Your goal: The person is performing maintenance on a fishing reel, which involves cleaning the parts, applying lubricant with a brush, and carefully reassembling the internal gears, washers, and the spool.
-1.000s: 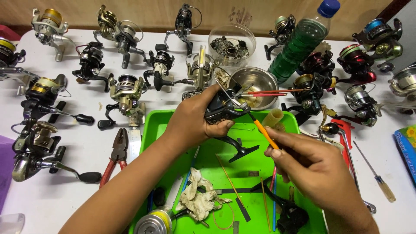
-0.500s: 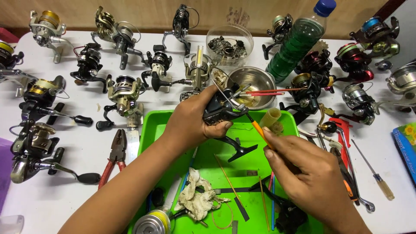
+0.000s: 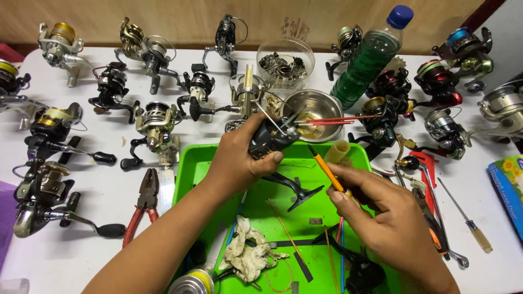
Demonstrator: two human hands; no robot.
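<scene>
The left hand (image 3: 234,163) grips a black reel (image 3: 271,139), held tilted above the far edge of a green tray (image 3: 188,179). The right hand (image 3: 387,218) pinches an orange stick (image 3: 325,167), its dark tip aimed at the reel and just short of it. The reel is dark and glossy, its foot jutting down over the tray. A crumpled rag (image 3: 248,256) lies in the tray. Around it, a white table (image 3: 98,218) holds many reels, red pliers (image 3: 143,209), a steel bowl (image 3: 316,111) and a green bottle (image 3: 370,60); a wooden wall stands behind.
</scene>
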